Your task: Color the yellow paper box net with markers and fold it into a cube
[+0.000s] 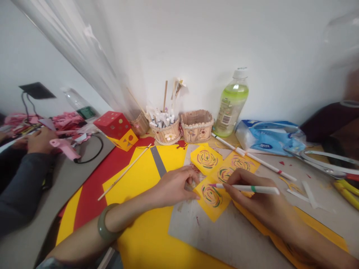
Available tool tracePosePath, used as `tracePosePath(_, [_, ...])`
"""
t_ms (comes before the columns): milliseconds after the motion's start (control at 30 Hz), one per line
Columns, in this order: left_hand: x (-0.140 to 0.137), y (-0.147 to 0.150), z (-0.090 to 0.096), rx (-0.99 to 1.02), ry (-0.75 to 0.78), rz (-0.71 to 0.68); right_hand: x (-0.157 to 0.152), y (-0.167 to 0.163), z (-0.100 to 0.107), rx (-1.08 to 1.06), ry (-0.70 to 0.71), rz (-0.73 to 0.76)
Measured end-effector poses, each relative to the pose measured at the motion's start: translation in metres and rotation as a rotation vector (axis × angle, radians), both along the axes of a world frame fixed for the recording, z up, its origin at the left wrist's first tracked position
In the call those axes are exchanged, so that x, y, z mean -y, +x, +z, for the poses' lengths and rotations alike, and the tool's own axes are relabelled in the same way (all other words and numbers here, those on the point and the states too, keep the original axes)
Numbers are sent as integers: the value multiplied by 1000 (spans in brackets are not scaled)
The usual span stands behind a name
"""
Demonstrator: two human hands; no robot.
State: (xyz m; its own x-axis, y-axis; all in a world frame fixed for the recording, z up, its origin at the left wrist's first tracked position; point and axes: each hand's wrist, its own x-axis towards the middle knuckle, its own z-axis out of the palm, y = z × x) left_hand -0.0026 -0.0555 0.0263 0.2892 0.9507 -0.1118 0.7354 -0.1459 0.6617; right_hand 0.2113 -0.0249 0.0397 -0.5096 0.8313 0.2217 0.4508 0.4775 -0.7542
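Note:
A white marker (263, 189) with a purple tip and a green band is gripped between the thumb and fingers of my right hand (252, 198). Its tip meets a swirl pattern on a yellow paper cutout (215, 215). Several multicoloured swirls cover the cutout's sections; my right hand hides part of them. My left hand (179, 185), with a green bangle (104, 226) at the wrist, holds the cutout's left edge, thumb and curled fingers on the paper. Under the cutout lies a worn grey board (185, 229).
Behind stand a basket of markers (168, 134), another basket (198, 130), a green drink bottle (231, 104) and a tissue pack (269, 138). Scissors (322, 160) lie right. A thin stick (123, 173) rests on yellow sheets. At left are a co-worker's hand (40, 140) and pink glue gun (66, 149).

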Motion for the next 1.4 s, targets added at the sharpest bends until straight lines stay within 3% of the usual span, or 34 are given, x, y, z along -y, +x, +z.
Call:
tracePosePath(367, [-1,1,2,3,7,-1,-2,-2,-3,32,-29,70])
tracePosePath(1100, [0,1,1,6,-14,8,-3,3,-5,36,23,18])
tracePosePath(1400, [0,1,3,1,-17,1,-3,5,0,13,-37,49])
